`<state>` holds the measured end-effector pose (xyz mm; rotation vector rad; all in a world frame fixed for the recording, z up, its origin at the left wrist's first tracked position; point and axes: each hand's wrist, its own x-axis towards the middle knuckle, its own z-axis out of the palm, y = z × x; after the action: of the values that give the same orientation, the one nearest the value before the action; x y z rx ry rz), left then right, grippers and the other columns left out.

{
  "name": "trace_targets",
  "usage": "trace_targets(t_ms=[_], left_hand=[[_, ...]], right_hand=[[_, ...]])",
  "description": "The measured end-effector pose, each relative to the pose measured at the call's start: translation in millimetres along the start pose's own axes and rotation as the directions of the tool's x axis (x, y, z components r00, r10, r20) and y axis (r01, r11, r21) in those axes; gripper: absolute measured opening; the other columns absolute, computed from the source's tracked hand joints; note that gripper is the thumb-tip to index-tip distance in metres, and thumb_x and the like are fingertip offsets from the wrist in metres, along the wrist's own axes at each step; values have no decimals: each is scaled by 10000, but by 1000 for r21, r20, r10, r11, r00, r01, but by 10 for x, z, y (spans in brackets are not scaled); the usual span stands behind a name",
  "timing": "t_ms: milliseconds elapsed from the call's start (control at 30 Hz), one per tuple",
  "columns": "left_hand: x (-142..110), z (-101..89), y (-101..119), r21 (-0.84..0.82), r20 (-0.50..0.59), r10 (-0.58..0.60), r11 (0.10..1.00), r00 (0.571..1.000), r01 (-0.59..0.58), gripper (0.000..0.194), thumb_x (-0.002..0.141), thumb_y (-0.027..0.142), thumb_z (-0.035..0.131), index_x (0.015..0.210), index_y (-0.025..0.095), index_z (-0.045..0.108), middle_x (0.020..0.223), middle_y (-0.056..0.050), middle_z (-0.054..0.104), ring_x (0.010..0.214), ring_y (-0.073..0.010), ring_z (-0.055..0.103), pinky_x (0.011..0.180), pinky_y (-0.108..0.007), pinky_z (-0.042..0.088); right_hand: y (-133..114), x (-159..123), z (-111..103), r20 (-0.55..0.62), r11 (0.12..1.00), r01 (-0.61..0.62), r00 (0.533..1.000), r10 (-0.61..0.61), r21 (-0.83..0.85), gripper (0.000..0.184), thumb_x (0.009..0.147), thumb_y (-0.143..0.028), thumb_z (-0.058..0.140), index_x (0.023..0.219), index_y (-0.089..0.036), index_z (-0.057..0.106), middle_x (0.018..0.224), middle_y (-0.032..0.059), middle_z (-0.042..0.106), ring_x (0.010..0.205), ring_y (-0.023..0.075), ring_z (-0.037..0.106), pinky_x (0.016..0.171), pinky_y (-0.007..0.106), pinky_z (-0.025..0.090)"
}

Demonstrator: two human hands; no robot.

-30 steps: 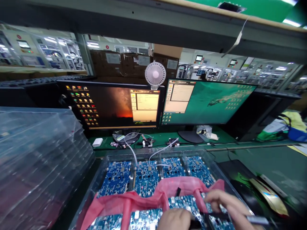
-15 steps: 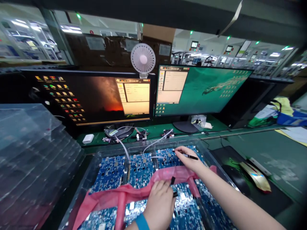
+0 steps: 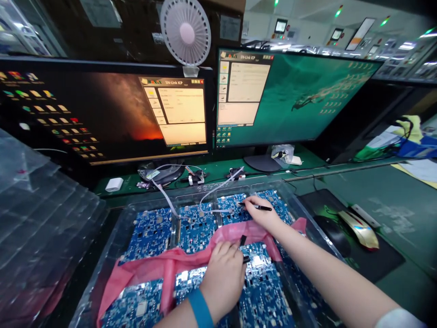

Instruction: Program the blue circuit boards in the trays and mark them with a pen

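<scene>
Head view: the right hand [image 3: 261, 215] pinches a black probe [image 3: 262, 207] between its fingers, just above blue circuit boards [image 3: 196, 230]. The left hand [image 3: 221, 278] closes around a second black probe [image 3: 242, 240], beside pink plastic [image 3: 164, 269].

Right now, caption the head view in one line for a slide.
Left hand and right hand hold black pen-like probes over blue circuit boards in a clear tray.

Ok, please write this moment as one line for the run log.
left hand: black probe | right hand: black pen-shaped probe | above blue circuit boards
</scene>
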<state>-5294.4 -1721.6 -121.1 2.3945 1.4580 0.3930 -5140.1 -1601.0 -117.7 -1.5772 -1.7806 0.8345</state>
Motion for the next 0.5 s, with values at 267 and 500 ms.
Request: trace_targets(t_ms=[267,500], left_hand=[[-2,-26,15,11,-3,-3,1000,1000,3,158,765,198,471,883,167,570,1123,-43,544,1024,-221,460,941,-439,309],[-16,-26,2,-21,-9,0,1000,1000,0,198,752,196,493,932,157,566,1133,-57,539,1033,-229,453,935,-438,315]], right_hand=[[-40,-48,38,25,997,70,997,-71,22,192,728,-309,466,805,-244,629,813,-16,631,802,151,556,759,270,393],[-237,-104,-133,-12,971,-54,998,59,235,260,742,-348,434,840,-191,618,752,11,636,684,132,564,609,235,426]])
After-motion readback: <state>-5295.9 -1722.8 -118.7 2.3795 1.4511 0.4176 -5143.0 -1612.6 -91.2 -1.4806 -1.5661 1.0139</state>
